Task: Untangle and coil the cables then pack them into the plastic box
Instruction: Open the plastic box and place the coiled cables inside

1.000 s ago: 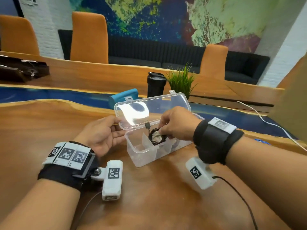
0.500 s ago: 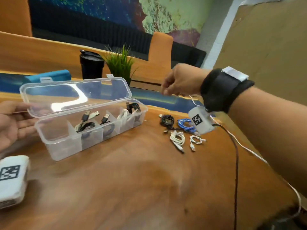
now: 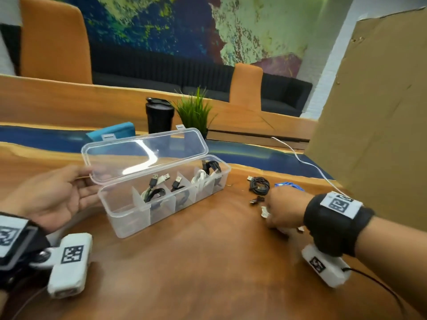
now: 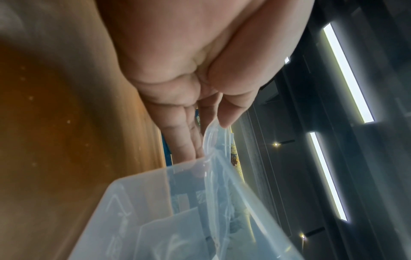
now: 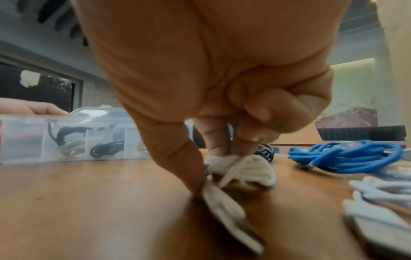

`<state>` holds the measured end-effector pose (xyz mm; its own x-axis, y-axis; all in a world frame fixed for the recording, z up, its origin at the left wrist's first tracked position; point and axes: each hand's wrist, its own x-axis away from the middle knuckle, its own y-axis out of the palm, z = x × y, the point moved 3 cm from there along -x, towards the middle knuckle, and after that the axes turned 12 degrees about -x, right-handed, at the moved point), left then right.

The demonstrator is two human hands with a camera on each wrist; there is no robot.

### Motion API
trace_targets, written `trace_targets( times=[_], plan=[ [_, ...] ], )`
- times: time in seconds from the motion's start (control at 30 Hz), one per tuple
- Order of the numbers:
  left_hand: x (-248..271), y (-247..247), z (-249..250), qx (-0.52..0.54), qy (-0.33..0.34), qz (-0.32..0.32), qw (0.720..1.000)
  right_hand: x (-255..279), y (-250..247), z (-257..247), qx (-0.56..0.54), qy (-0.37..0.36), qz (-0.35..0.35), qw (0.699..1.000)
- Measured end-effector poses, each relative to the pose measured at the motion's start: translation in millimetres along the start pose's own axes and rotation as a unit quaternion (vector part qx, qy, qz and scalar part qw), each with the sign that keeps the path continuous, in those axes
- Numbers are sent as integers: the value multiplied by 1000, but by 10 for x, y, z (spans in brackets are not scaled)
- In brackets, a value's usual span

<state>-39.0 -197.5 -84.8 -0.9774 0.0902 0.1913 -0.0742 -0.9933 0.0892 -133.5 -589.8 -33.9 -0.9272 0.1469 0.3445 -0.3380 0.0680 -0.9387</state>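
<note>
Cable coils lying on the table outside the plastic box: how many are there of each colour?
Black coil: 1
Blue coil: 1
White: 2, one white coil pinched by the right hand, and a second white coil lying to its right
Total: 4

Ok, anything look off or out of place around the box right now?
Nothing stands out. The plastic box sits flat, lid held open by the left hand; the right hand pinches a white cable.
</note>
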Motion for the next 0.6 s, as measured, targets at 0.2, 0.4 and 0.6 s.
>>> trace_targets(
  times=[0.2,0.4,0.6],
  plan=[
    [121,-97,56,23,-6,20,1000,199,-606,-277,-250,-47,97,962],
    [193,-81,84,28,-5,3,1000,-11,-996,-804,-454,-105,119,877],
    [212,-90,97,32,-4,2,999,-421,-932,-1199,-442,-104,60,889]
  ],
)
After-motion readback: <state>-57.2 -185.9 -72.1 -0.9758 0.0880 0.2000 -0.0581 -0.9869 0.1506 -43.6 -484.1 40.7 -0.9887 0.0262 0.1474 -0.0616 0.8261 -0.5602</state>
